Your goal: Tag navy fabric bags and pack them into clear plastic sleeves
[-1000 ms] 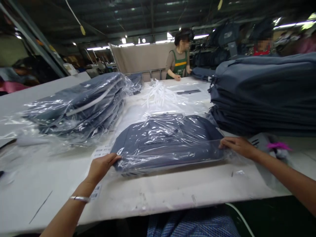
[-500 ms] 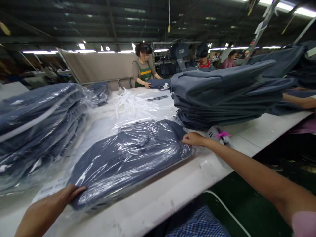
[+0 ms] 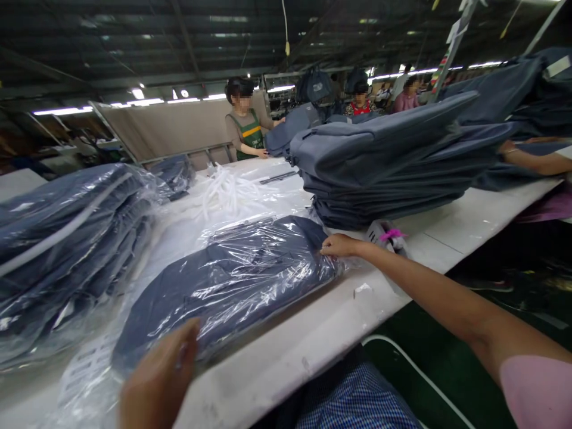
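Plastic (image 3: pixel 277 286) over the blue bag (image 3: pixel 223 277) is pinched by the right hand (image 3: pixel 342 245). The blurred left hand (image 3: pixel 154 378), grip unclear, has quit its corner; one end looks secured.

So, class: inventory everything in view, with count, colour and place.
Table: one, white, foreground.
Wrapped bag: one, blue-grey, near table edge.
Large stack of wrapped bags: one, blue-grey, left.
Nearest stack of unwrapped bags: one, blue-grey, right.
Strips: one heap, white, table centre.
Printed sheet: one, white, lower left.
Tufted item: one, grey and magenta, centre right.
Cable: one, white, lower right.
Co-workers: several, nearest in green apron, background.
Checked garment: one, blue, bottom centre.
Left hand: one, blurred, lower left.
Right hand: one, gripping wrapped bag's right end.
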`<state>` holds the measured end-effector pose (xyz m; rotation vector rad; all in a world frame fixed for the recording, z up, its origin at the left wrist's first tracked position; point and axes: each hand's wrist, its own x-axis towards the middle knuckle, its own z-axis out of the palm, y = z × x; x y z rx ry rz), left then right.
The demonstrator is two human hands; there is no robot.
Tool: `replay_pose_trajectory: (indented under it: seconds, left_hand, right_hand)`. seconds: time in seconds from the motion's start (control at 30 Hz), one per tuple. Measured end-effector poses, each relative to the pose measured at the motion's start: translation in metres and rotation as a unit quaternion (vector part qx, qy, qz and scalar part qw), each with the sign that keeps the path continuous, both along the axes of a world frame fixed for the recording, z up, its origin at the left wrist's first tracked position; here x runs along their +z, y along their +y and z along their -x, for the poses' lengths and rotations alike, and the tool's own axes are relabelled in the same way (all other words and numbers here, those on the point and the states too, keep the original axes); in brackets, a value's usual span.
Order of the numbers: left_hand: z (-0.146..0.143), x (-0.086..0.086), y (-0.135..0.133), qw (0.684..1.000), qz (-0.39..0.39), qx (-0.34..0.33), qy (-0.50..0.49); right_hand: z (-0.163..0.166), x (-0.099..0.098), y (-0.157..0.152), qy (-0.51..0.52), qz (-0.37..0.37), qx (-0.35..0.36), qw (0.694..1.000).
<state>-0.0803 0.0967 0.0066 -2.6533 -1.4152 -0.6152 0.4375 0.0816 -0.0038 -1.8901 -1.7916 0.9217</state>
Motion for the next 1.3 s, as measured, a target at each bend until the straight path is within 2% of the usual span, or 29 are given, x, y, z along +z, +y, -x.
replay_pose_trajectory:
  seconds: [0.1,0.13,0.2,0.3,0.43,0.53,0.73,0.83,0.9,0.97,1.03,1.07,1.2,1.3]
  left_hand:
    - [-0.088,-0.013,-0.032,0.994,0.011,-0.101,0.033]
    - [-0.107,-0.018,-0.033,0.994,0.019,-0.102,0.045]
    - [-0.126,-0.024,-0.029,0.992,0.046,-0.092,0.066]
    - [-0.126,-0.024,-0.017,0.99,0.084,-0.069,0.086]
    - [-0.12,-0.015,-0.014,0.986,0.116,-0.063,0.103]
    - [-0.123,-0.014,-0.015,0.986,0.117,-0.057,0.101]
    - [-0.126,-0.028,-0.019,0.992,0.075,-0.056,0.085]
    - [-0.126,-0.029,-0.021,0.992,0.084,-0.048,0.087]
    - [-0.127,-0.029,-0.021,0.991,0.092,-0.047,0.089]
    - [-0.127,-0.028,-0.021,0.99,0.093,-0.052,0.088]
    - [-0.127,-0.028,-0.02,0.991,0.09,-0.056,0.085]
    - [-0.126,-0.028,-0.02,0.991,0.089,-0.056,0.084]
    - [-0.125,-0.03,-0.02,0.991,0.087,-0.058,0.088]
    - [-0.125,-0.03,-0.02,0.991,0.085,-0.059,0.09]
  right_hand:
    - [-0.003,0.002,0.003,0.019,0.01,0.015,1.0]
    - [-0.005,0.005,0.003,0.025,0.016,0.025,0.999]
    - [-0.012,0.013,0.0,0.035,0.027,0.044,0.998]
    - [-0.029,0.03,-0.015,0.04,0.026,0.055,0.997]
    - [-0.051,0.045,-0.041,0.025,0.03,0.069,0.997]
    - [-0.055,0.044,-0.046,0.046,0.007,0.013,0.999]
    - [-0.047,0.023,-0.023,0.089,-0.048,-0.085,0.991]
    - [-0.05,0.025,-0.028,0.128,-0.061,-0.115,0.983]
    - [-0.052,0.031,-0.043,0.184,-0.054,-0.102,0.976]
    - [-0.052,0.036,-0.058,0.21,-0.044,-0.054,0.975]
    - [-0.05,0.035,-0.068,0.18,-0.058,-0.023,0.982]
    - [-0.048,0.032,-0.07,0.157,-0.072,-0.031,0.985]
    - [-0.042,0.012,-0.058,0.013,-0.094,-0.123,0.988]
    - [-0.04,-0.003,-0.048,-0.085,-0.091,-0.141,0.982]
